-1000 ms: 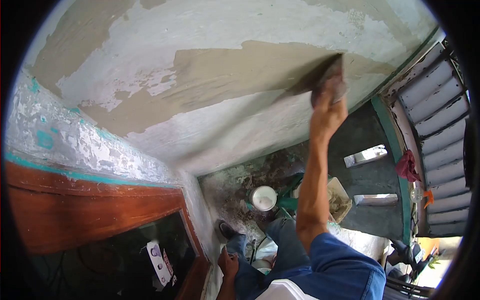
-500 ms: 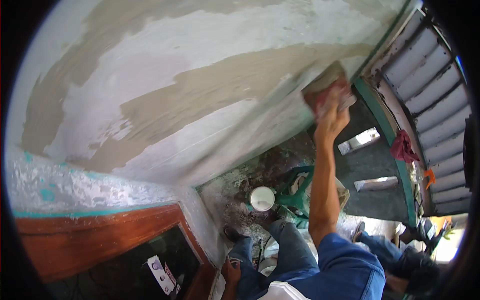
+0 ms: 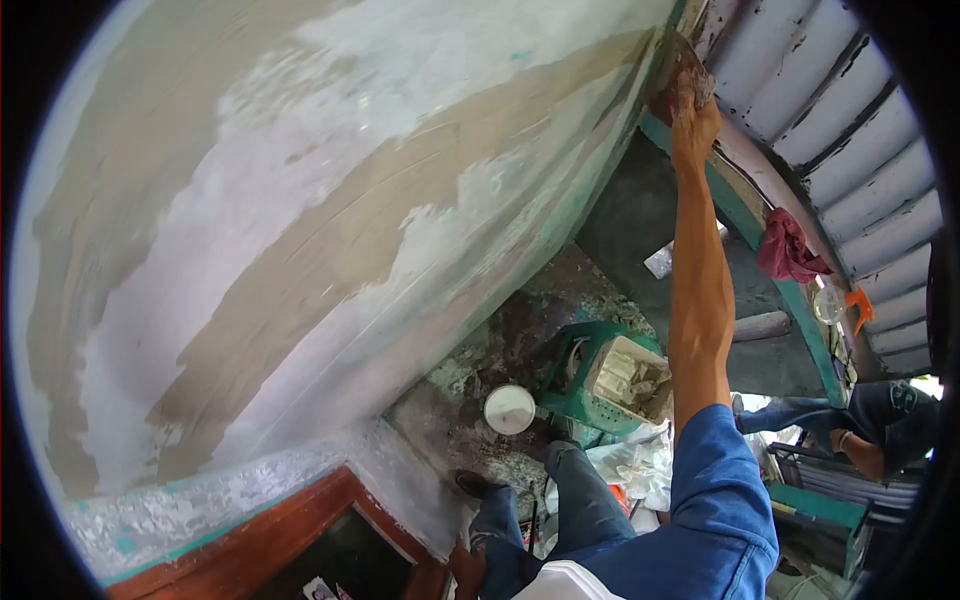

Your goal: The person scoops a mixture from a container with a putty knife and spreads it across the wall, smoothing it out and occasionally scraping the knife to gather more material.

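My right hand [image 3: 697, 118] is stretched up to the top right end of the wall, closed around a flat plaster trowel [image 3: 672, 78] with a reddish-brown, smeared face. The trowel is at the wall's edge beside the green-trimmed corner; its contact with the surface is hard to make out. Broad beige bands of plaster [image 3: 330, 215] cross the pale wall [image 3: 480, 205]. Low at the bottom edge, my left hand [image 3: 467, 570] hangs next to my leg, its fingers mostly hidden.
Below stand a white bucket [image 3: 510, 409] and a green plastic stool [image 3: 566, 385] bearing a plaster-smeared tub [image 3: 628, 378]. A maroon cloth [image 3: 790, 248] and an orange-nozzled spray bottle [image 3: 832, 303] are at right. Another person [image 3: 870, 430] is at the far right. A wood-framed opening [image 3: 330, 500] is lower left.
My right hand has carried the trowel up and right along the wall to its edge. The view has shifted, and the tub on the stool now shows fully.
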Demonstrator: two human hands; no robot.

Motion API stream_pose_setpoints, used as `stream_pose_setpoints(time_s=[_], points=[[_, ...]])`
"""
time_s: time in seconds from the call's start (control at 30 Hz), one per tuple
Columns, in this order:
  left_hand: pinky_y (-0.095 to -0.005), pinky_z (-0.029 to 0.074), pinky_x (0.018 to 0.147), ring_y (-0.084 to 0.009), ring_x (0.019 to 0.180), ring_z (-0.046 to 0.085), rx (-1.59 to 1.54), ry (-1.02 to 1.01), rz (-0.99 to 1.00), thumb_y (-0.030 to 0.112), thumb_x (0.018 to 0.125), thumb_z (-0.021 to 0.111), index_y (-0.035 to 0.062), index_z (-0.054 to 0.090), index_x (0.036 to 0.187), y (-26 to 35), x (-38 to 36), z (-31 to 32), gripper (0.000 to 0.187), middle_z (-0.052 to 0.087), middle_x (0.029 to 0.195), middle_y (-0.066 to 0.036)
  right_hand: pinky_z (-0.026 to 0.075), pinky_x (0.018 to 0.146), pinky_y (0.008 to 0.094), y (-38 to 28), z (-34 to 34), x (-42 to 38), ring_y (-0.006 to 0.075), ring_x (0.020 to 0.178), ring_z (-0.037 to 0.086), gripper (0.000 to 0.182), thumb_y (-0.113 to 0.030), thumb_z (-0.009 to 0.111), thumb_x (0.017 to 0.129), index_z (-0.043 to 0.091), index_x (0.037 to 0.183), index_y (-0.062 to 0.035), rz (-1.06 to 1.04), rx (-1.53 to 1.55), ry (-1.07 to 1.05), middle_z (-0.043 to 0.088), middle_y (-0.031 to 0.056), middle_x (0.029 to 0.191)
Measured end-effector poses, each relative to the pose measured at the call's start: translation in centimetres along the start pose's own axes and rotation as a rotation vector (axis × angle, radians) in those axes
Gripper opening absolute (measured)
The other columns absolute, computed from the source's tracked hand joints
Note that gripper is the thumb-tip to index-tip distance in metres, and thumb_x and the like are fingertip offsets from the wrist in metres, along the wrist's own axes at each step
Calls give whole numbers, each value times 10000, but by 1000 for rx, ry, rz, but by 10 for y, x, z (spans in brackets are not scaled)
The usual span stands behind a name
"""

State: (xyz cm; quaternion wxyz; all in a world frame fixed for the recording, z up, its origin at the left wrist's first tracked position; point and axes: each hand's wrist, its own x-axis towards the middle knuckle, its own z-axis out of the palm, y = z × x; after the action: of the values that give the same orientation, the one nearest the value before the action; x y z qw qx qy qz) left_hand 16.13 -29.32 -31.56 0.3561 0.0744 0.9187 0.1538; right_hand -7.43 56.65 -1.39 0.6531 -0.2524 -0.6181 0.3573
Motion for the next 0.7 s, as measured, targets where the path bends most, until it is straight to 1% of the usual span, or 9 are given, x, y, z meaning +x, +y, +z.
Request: stream_pose_setpoints(time_s=[0.1,0.17,0.23,0.27,0.37,0.43,0.53,0.57,0.7], points=[[-541,462,1106,-496,1286,605,13,-80,-34,411,912,737,-51,444,1555,31,11,-8,844,626,1384,-341,477,769,279,13,-6,29,86,857,546,338,-317,702,1072,760,1259,-41,-1,-45,3,682,-38,967],[-542,473,1079,-495,1246,619,20,-95,-18,402,909,742,-51,449,1550,56,18,-10,838,649,1332,-333,480,771,281,27,-3,39,86,860,549,321,-310,703,1071,767,1253,-54,0,-58,10,682,-39,965],[-543,483,1053,-493,1206,633,28,-110,-2,393,905,747,-51,455,1546,79,25,-9,832,672,1279,-325,474,670,273,44,0,50,62,783,551,335,-368,723,1055,780,1193,-67,-235,-113,-7,671,-45,917],[-545,489,1039,-491,1188,638,7,-99,36,391,910,745,-52,454,1546,88,30,-6,828,675,1265,-322,474,670,273,49,1,51,62,783,551,335,-368,723,1055,780,1193,-67,-231,-120,-4,671,-45,917],[-542,491,1043,-496,1201,637,-42,-109,72,380,915,750,-55,454,1545,112,38,-4,820,670,1275,-332,473,670,281,54,11,47,71,783,553,339,-366,730,1050,784,1172,-54,-159,-109,75,682,-32,907],[-539,488,1060,-504,1231,630,-68,-143,73,371,917,758,-56,455,1545,122,39,-5,817,662,1300,-345,466,662,292,48,16,39,79,770,546,342,-367,732,1048,780,1148,-43,-46,74,26,692,-22,897],[-544,500,1001,-485,1128,653,-6,-117,171,381,923,745,-82,464,1525,130,46,-6,810,678,1214,-326,442,644,260,13,16,23,46,758,513,286,-305,727,1054,783,1201,-67,126,16,4,645,-39,864],[-543,497,1012,-488,1149,647,0,-137,170,378,924,747,-87,465,1522,132,50,-7,808,671,1232,-335,498,763,278,7,13,18,91,888,609,397,-391,733,1043,762,1205,-30,95,-3,-25,720,4,1008],[-531,478,1067,-489,1235,625,-18,-103,177,355,932,750,-60,434,1556,131,64,-19,814,652,1320,-336,528,890,302,0,-4,1,116,1018,652,394,-311,704,1070,716,1309,2,110,92,-28,733,34,1147]])
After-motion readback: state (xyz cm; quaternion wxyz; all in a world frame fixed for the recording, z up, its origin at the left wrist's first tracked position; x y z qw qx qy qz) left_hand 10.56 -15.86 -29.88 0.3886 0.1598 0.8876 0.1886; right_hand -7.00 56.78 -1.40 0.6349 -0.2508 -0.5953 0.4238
